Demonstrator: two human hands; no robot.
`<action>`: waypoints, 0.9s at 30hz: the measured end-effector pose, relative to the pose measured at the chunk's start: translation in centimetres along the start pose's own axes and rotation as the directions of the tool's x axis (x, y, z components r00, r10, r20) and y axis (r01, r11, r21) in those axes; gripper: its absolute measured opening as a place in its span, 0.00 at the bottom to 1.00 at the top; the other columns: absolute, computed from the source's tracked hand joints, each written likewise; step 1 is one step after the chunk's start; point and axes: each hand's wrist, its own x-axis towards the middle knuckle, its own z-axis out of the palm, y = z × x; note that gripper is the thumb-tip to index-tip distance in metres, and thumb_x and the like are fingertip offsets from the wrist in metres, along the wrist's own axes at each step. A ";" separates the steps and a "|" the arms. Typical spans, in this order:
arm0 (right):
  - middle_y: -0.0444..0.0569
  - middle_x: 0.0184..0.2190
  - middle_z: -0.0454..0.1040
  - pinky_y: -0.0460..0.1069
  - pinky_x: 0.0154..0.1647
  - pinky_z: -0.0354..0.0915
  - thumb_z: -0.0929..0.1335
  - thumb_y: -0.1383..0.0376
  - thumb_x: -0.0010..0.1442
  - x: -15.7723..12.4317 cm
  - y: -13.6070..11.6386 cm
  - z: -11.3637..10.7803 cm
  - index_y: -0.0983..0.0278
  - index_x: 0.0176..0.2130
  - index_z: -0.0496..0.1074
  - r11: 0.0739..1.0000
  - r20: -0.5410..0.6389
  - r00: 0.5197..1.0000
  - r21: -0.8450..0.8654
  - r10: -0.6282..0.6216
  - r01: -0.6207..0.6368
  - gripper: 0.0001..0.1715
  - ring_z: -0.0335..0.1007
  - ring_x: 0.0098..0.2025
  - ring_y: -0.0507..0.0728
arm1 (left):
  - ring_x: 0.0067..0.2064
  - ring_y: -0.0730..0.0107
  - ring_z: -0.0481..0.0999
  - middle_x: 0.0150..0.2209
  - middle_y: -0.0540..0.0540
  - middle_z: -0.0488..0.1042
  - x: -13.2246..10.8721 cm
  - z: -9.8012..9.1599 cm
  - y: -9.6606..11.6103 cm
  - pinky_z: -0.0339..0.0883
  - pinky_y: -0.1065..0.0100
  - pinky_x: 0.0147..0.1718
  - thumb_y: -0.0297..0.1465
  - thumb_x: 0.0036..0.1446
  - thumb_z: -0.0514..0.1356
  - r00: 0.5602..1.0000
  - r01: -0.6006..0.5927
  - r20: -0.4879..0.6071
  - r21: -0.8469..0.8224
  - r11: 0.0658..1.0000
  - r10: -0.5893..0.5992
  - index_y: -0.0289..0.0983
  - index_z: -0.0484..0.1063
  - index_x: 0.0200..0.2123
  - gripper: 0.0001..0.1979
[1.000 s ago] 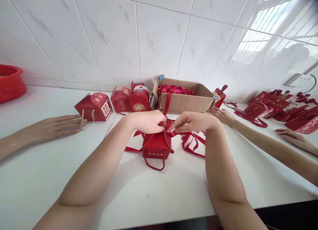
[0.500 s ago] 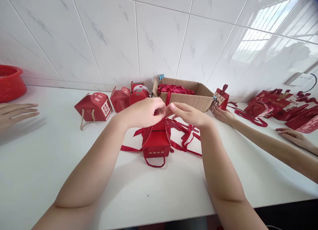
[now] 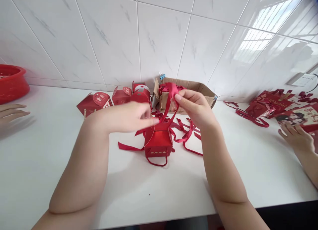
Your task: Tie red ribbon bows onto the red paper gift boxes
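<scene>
A small red gift box (image 3: 159, 143) with a cord handle stands on the white counter (image 3: 154, 190), its top flaps apart. My right hand (image 3: 193, 107) is raised above it, fingers pinched on a red ribbon (image 3: 170, 90) that loops up from the box. My left hand (image 3: 129, 116) is just left of the box top, blurred, with its fingertips at the ribbon's lower strand near the flap. More loose red ribbons (image 3: 186, 135) lie to the right of the box.
A cardboard carton (image 3: 196, 90) holding ribbons stands against the tiled wall, with finished red boxes (image 3: 95, 104) to its left. A red basin (image 3: 12, 82) sits far left. Another person's hand (image 3: 11, 111) rests at the left; a second person's hand (image 3: 296, 137) reaches flat red boxes (image 3: 270, 102) at the right.
My right hand has lifted the ribbon up from the box top and my left hand has shifted left. The right-side person's arm drew back from the carton; the left-side hand withdrew.
</scene>
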 end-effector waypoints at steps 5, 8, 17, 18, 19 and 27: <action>0.47 0.31 0.69 0.51 0.40 0.66 0.62 0.46 0.62 -0.6 -1.0 -0.6 0.60 0.29 0.67 0.993 -0.171 0.984 -0.117 -0.052 0.033 0.22 0.70 0.39 0.56 | 0.31 0.57 0.77 0.30 0.43 0.78 1.1 0.5 0.1 0.65 0.65 0.25 0.50 0.47 0.60 0.923 0.032 0.380 0.096 0.995 -0.066 0.38 0.68 0.27 0.20; 0.48 0.35 0.70 0.52 0.45 0.64 0.62 0.49 0.62 -0.7 -1.2 -0.5 0.60 0.29 0.69 0.990 -0.187 0.979 -0.132 -0.077 0.053 0.20 0.69 0.45 0.57 | 0.34 0.58 0.79 0.34 0.43 0.80 1.6 0.4 -0.3 0.69 0.66 0.28 0.42 0.48 0.60 0.911 0.036 0.409 0.047 0.998 -0.053 0.38 0.68 0.28 0.13; 0.52 0.44 0.72 0.50 0.44 0.60 0.67 0.54 0.57 0.3 0.9 2.2 0.65 0.20 0.68 0.897 0.133 0.949 -0.385 0.286 -0.216 0.22 0.67 0.50 0.60 | 0.40 0.59 0.81 0.38 0.41 0.81 2.5 0.3 -2.0 0.74 0.66 0.39 0.30 0.47 0.55 0.887 0.169 0.453 -0.138 0.976 -0.089 0.38 0.64 0.32 0.06; 0.52 0.41 0.72 0.50 0.43 0.61 0.66 0.54 0.58 0.4 1.2 2.5 0.65 0.20 0.69 0.884 0.148 0.942 -0.413 0.302 -0.219 0.22 0.67 0.50 0.60 | 0.40 0.59 0.81 0.38 0.40 0.81 2.5 0.3 -2.0 0.74 0.65 0.39 0.29 0.48 0.55 0.883 0.184 0.459 -0.147 0.972 -0.098 0.38 0.63 0.33 0.06; 0.52 0.40 0.72 0.50 0.41 0.61 0.66 0.53 0.58 0.5 1.5 2.8 0.65 0.21 0.69 0.872 0.160 0.934 -0.436 0.318 -0.222 0.22 0.67 0.49 0.61 | 0.40 0.58 0.81 0.37 0.40 0.81 2.6 0.4 -1.9 0.74 0.65 0.40 0.29 0.48 0.55 0.881 0.196 0.461 -0.155 0.968 -0.104 0.38 0.63 0.33 0.07; 0.52 0.36 0.71 0.50 0.38 0.61 0.65 0.52 0.58 0.9 2.6 3.4 0.65 0.22 0.68 0.873 0.156 0.933 -0.427 0.326 -0.234 0.22 0.68 0.43 0.60 | 0.42 0.58 0.81 0.38 0.39 0.81 2.5 0.4 -1.8 0.74 0.65 0.41 0.30 0.48 0.54 0.879 0.213 0.463 -0.170 0.962 -0.113 0.38 0.63 0.36 0.09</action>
